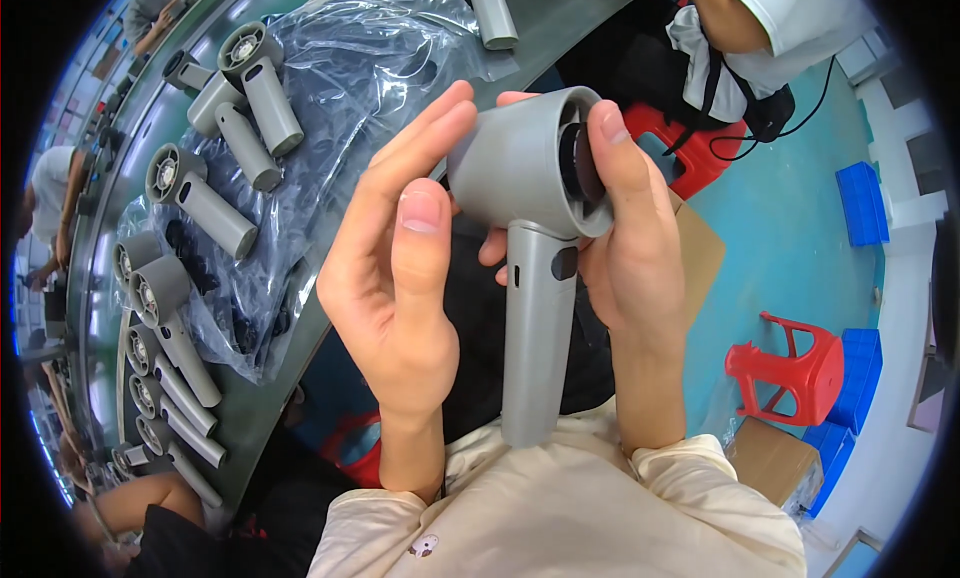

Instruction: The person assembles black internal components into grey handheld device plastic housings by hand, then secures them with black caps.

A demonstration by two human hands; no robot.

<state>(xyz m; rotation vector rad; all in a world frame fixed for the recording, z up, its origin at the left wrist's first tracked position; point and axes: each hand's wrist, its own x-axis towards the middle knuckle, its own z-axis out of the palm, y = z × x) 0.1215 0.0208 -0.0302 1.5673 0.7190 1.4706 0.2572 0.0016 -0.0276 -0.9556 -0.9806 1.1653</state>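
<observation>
A grey handheld fan (541,308), shaped like a small hair dryer, is upright in front of my chest with its handle down. My right hand (635,233) grips its barrel, with fingertips showing behind it. The right thumb lies at the round opening, against a dark round disc (578,164) inside the rim. My left hand (405,268) has its fingers stretched out and its thumb apart, beside the barrel's closed left end; whether the fingertips touch it I cannot tell. A dark oval button (564,264) sits high on the handle.
Several similar grey fans (215,216) lie on the green worktable (262,418) at left, some on clear plastic sheeting (350,68). Red stools (790,370), blue bins (862,206) and a cardboard box (775,460) stand at right. Other people sit nearby, one person's arm (728,18) at upper right.
</observation>
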